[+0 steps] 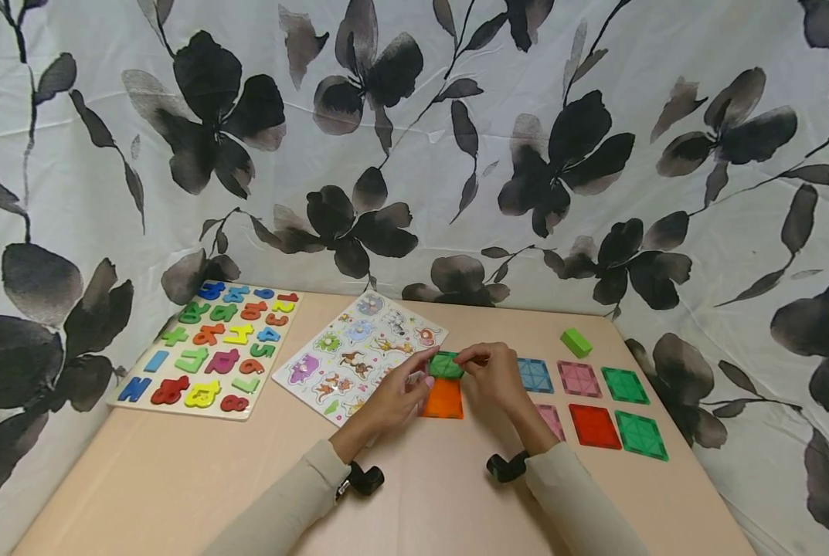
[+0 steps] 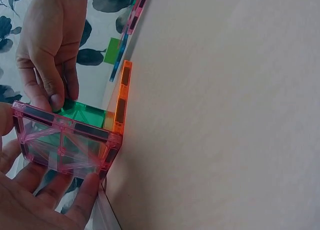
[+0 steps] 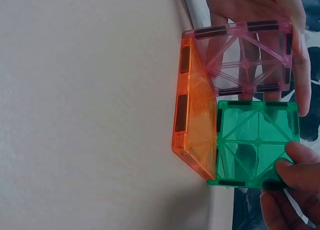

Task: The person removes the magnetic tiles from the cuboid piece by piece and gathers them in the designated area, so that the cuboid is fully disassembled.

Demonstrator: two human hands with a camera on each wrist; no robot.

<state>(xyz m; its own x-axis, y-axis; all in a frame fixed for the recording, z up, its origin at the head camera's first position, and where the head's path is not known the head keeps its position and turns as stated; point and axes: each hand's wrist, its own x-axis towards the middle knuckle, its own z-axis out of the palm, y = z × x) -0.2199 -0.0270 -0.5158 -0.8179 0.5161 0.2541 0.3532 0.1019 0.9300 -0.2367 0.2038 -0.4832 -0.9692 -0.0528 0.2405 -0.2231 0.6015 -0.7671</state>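
A flat orange magnetic tile (image 1: pixel 443 399) lies on the table. Along its edges stand a pink magnetic tile (image 2: pixel 65 144) and a green magnetic tile (image 3: pixel 258 144), forming a corner. With thumb and fingers my right hand (image 1: pixel 497 374) pinches the green tile by its upper edge. My left hand (image 1: pixel 402 392) holds the pink tile from its outer side, several fingers spread against its face. The head view hides most of the pink tile behind the left hand.
To the right lie a blue tile (image 1: pixel 535 376), a red tile (image 1: pixel 596 426) and several pink and green tiles. A green block (image 1: pixel 576 343) sits behind them. At left are an animal puzzle board (image 1: pixel 341 324) and a letter-and-number board (image 1: pixel 236 409). A floral cloth (image 1: pixel 414 154) hangs behind.
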